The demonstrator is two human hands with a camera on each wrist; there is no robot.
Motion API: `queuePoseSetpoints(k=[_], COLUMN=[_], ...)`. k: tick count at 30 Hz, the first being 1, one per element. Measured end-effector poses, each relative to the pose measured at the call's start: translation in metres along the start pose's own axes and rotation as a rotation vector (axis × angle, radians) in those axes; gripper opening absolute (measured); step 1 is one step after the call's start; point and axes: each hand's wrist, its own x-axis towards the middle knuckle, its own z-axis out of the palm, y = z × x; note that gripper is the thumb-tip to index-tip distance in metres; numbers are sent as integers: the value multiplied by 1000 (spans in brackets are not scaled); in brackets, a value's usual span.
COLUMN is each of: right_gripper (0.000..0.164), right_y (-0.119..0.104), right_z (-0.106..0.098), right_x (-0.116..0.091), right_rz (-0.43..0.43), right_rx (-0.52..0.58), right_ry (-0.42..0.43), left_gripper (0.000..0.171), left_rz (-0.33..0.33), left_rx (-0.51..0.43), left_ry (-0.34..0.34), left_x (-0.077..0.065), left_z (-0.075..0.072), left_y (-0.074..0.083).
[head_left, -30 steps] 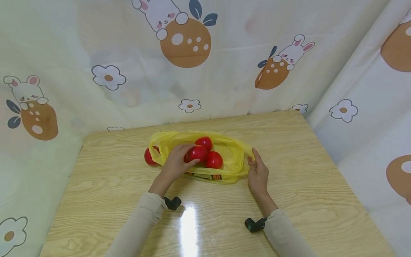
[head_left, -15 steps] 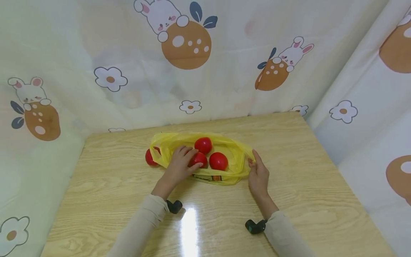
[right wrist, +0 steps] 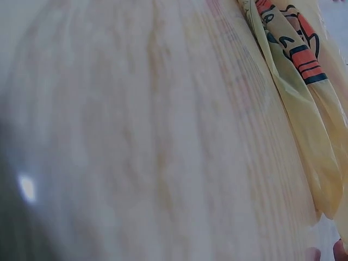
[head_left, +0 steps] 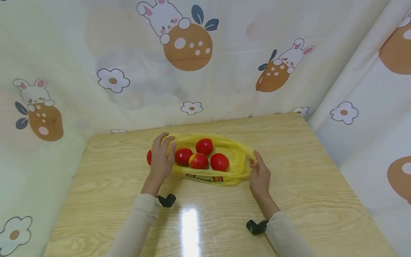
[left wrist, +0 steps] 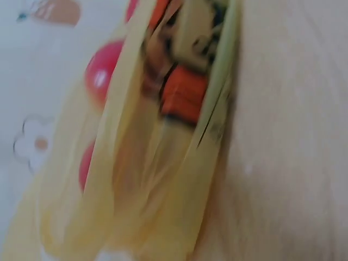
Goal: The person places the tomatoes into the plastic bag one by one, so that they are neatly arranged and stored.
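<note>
A yellow plastic bag (head_left: 236, 160) lies on its side on the wooden table, its mouth spread open. Inside sit several red apples (head_left: 219, 162), one showing a yellow patch (head_left: 193, 159). My right hand (head_left: 260, 179) pinches the bag's edge at its right end. Over the bag's left end hovers my left hand (head_left: 161, 157), fingers loosely bent with nothing held. Another red apple (head_left: 149, 157) shows just left of that hand, mostly hidden behind it. In the left wrist view, the printed side of the bag (left wrist: 163, 179) and parts of red apples (left wrist: 100, 70) appear blurred.
The wooden table (head_left: 308, 185) reaches back to a patterned curtain (head_left: 234, 85) with rabbits and flowers, which also hangs along both sides. A black wrist camera (head_left: 167, 200) is on the left wrist and another camera (head_left: 256, 227) on the right.
My left hand has let go of an apple inside the bag and moved left to the bag's left end. The apples in the bag have spread slightly. My right hand keeps its hold.
</note>
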Motion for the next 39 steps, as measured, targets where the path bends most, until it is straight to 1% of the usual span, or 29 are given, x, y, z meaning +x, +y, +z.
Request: queuePoseSetpoints(k=[2,4,6,8,11,14,17,20,23,28,31,33,39], right_gripper=[50,51,51,51,50,49,49,49,50,50,50,49,50], right_y=[1,2,2,2,3,2,1,1,1,2,3,4,4], right_z=[1,1,1,1,1,1,1,1,1,1,1,2,2], right_x=[0,0,0,0,0,-1,-1,-1,-1,-2,-1,-1,-1], right_rz=[0,3,3,4,3,1,1,4,10,19,20,18,8], right_rx=[-3,-4,-1,0,-2,-3,-5,-10,-15,-19,-23,-24,-23], right_ry=[1,2,3,4,4,2,0,-2,-6,-5,-2,-1,-1], left_gripper=[29,29,29,29,31,33,33,33,33,36,39,40,45], left_rz=[-55,-120,-195,-258,-329,-368,-389,-401,-417,-469,-484,-478,-467], left_rx=[-20,-43,-50,-49,-48,-61,-65,-66,-46,-25,-20,-13,-15], left_ry=[83,144,169,165,128,99,70,18,-32,-114,-166,-190,-228], left_x=[2,3,1,-1,-7,-11,-13,-14,-14,-17,-19,-20,-23], left_z=[-6,-12,-16,-19,-22,-24,-26,-26,-25,-24,-23,-21,-19], left_y=[-10,-22,-32,-42,-52,-59,-62,-64,-65,-64,-65,-67,-72])
